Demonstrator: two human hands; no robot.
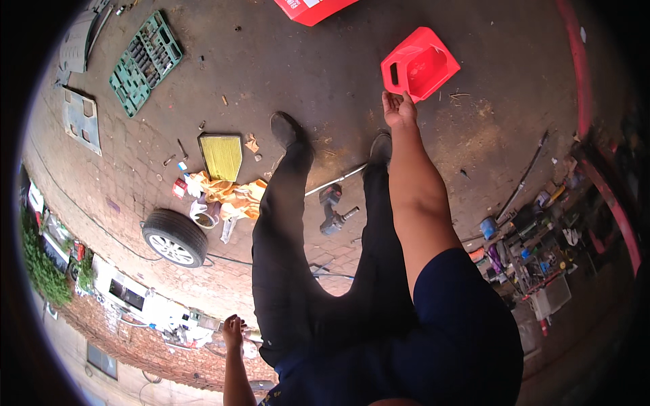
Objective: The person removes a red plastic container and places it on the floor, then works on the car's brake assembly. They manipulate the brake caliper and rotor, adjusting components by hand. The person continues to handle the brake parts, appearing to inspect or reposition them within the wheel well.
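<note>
My right arm reaches far ahead, and my right hand point(399, 109) has its fingers at the near edge of a red plastic open container point(428, 68), closed on its rim beside the handle slot. The container is tilted so that its hollow inside shows. Low on the left, my left hand point(233, 331) hangs beside my leg, its fingers loosely bent and apart, with nothing visible in them. Between my legs a cordless impact wrench point(332, 211) lies on the floor, close to a long metal rod point(336, 180).
A second red container point(310, 9) stands at the top edge. On the left lie a green socket set case point(145, 64), a yellow pleated air filter point(222, 157), crumpled orange cloth point(240, 197) and a wheel point(175, 238). Tools clutter a bench point(542, 260) at right, near a red post point(579, 74).
</note>
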